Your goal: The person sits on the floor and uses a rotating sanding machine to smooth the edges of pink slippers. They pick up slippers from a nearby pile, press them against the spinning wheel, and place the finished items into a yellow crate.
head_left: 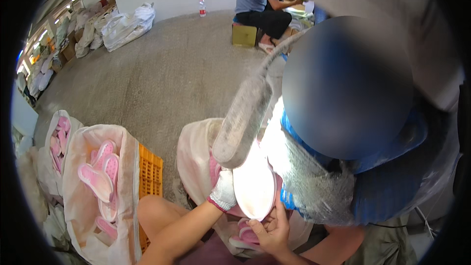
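Observation:
Both my hands hold a pale, sole-shaped shoe piece (255,191), its upper part washed out by glare. My left hand (223,194), in a white glove with a dark red cuff, is closed on its left side. My bare right hand (271,230) pinches the lower end between thumb and fingers. Just above hangs a dusty, elongated lamp head (244,118) on a bent arm. Close on the right is a machine with a big rounded blue part (348,88), blurred, and a plastic-wrapped body. Pink and white shoes (245,234) lie below my hands.
To my left, a white sack (78,135) of pink-and-white shoes (104,174) stands by an orange crate (149,169); another sack (68,118) is beyond. A pale sack (194,142) stands ahead. Farther off are a seated person (257,0), a bottle (202,7) and white bags (130,24).

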Demonstrator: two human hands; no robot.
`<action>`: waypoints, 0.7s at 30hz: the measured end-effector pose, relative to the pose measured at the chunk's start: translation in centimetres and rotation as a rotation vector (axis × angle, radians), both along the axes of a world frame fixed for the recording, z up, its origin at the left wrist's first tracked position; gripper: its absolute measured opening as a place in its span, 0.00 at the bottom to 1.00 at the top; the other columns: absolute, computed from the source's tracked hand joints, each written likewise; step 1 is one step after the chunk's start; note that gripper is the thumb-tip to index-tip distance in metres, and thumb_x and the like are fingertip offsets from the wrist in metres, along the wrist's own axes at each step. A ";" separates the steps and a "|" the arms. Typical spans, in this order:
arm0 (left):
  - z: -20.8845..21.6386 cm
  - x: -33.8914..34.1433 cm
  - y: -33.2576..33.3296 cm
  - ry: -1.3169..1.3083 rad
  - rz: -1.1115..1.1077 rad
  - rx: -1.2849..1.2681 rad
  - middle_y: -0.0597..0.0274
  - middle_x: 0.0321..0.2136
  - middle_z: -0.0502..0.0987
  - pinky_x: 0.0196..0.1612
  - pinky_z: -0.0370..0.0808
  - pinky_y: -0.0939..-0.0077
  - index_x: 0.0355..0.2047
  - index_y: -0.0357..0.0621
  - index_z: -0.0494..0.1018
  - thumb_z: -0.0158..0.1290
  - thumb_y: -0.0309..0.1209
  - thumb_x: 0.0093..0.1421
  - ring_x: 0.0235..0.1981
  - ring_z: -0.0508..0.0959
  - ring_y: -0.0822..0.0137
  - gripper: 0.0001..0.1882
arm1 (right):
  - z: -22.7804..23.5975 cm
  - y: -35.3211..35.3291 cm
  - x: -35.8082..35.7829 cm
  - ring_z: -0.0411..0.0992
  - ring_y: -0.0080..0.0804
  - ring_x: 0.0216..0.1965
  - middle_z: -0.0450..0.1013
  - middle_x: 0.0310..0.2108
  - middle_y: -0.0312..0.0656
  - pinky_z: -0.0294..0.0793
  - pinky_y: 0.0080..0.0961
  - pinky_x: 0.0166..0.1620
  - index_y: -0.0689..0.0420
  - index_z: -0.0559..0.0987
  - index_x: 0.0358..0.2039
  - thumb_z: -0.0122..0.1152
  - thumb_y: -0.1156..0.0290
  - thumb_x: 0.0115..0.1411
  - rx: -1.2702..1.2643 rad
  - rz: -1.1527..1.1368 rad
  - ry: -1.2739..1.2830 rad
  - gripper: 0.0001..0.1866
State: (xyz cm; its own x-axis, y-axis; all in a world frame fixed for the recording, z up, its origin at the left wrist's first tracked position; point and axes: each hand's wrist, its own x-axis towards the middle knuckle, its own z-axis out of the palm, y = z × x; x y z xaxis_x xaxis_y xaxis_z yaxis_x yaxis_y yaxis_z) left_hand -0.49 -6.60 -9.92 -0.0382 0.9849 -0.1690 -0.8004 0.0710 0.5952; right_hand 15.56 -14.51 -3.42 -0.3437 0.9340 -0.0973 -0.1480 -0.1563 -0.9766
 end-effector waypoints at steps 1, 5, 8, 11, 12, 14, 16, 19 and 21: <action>-0.4 0.3 -0.4 -0.068 -0.032 -0.023 0.54 0.55 0.70 0.56 0.72 0.65 0.61 0.39 0.60 0.32 0.59 0.66 0.53 0.73 0.60 0.37 | -1.3 -1.0 0.0 0.71 0.36 0.51 0.66 0.54 0.55 0.77 0.25 0.48 0.64 0.40 0.67 0.56 0.85 0.57 0.031 -0.049 0.021 0.45; -0.1 0.5 -0.6 -0.288 -0.145 0.024 0.54 0.55 0.70 0.56 0.71 0.64 0.61 0.40 0.59 0.32 0.63 0.64 0.52 0.74 0.60 0.40 | -1.8 -2.5 1.0 0.71 0.37 0.51 0.65 0.55 0.56 0.78 0.25 0.47 0.64 0.39 0.68 0.52 0.87 0.58 0.069 -0.082 -0.002 0.43; 0.8 0.2 -0.3 -0.346 -0.175 0.102 0.55 0.52 0.72 0.54 0.72 0.63 0.61 0.41 0.60 0.38 0.59 0.64 0.49 0.75 0.60 0.37 | -1.5 -2.7 2.1 0.72 0.32 0.47 0.68 0.53 0.53 0.77 0.22 0.44 0.64 0.39 0.68 0.50 0.83 0.60 -0.042 -0.108 0.028 0.41; 5.5 -2.2 -0.2 -0.119 -0.041 -0.049 0.58 0.44 0.76 0.46 0.75 0.69 0.54 0.43 0.67 0.54 0.39 0.63 0.43 0.76 0.60 0.22 | -5.7 -1.7 6.5 0.73 0.32 0.42 0.70 0.52 0.50 0.75 0.23 0.42 0.66 0.55 0.65 0.53 0.77 0.61 -0.214 0.010 0.191 0.33; 3.2 -6.5 0.5 -0.018 -0.027 -0.041 0.57 0.43 0.76 0.45 0.75 0.71 0.55 0.42 0.66 0.55 0.36 0.61 0.42 0.77 0.61 0.24 | -4.8 -1.0 6.4 0.73 0.34 0.45 0.70 0.52 0.50 0.76 0.27 0.43 0.66 0.59 0.62 0.53 0.74 0.62 -0.170 0.027 0.188 0.29; 6.8 -13.5 0.5 0.573 0.111 0.075 0.53 0.41 0.77 0.44 0.74 0.73 0.58 0.38 0.63 0.58 0.34 0.58 0.42 0.77 0.61 0.30 | -2.1 -0.9 6.3 0.74 0.38 0.45 0.71 0.50 0.49 0.77 0.30 0.43 0.66 0.64 0.58 0.53 0.70 0.63 -0.169 -0.096 0.077 0.24; 13.6 -19.3 -0.3 1.630 0.490 0.088 0.46 0.42 0.76 0.44 0.74 0.68 0.62 0.36 0.54 0.59 0.42 0.55 0.39 0.78 0.57 0.41 | -3.4 -0.3 7.4 0.75 0.39 0.43 0.72 0.48 0.48 0.77 0.29 0.40 0.63 0.68 0.56 0.55 0.68 0.63 -0.306 -0.279 -0.050 0.22; 11.7 -32.9 -8.3 2.147 0.415 -0.486 0.36 0.39 0.75 0.45 0.73 0.56 0.62 0.35 0.54 0.57 0.56 0.51 0.38 0.77 0.43 0.49 | -6.9 1.5 6.6 0.74 0.36 0.41 0.72 0.48 0.47 0.76 0.26 0.40 0.60 0.70 0.55 0.56 0.67 0.62 -0.413 -0.331 -0.019 0.22; 7.2 -38.3 -16.3 2.140 0.018 -0.919 0.40 0.41 0.76 0.48 0.71 0.55 0.61 0.43 0.61 0.49 0.62 0.52 0.43 0.76 0.43 0.44 | -9.4 4.0 5.1 0.73 0.34 0.42 0.72 0.48 0.46 0.75 0.26 0.42 0.60 0.69 0.56 0.56 0.68 0.62 -0.462 -0.332 -0.015 0.22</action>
State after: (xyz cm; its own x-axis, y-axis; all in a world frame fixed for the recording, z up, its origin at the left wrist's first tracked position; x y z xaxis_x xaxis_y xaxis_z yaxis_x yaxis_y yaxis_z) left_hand -38.77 -22.91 -2.72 -0.7039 0.6986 -0.1285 0.6900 0.7154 0.1098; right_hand 20.62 -10.52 -12.77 -0.0345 0.8507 -0.5245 -0.2489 -0.5156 -0.8199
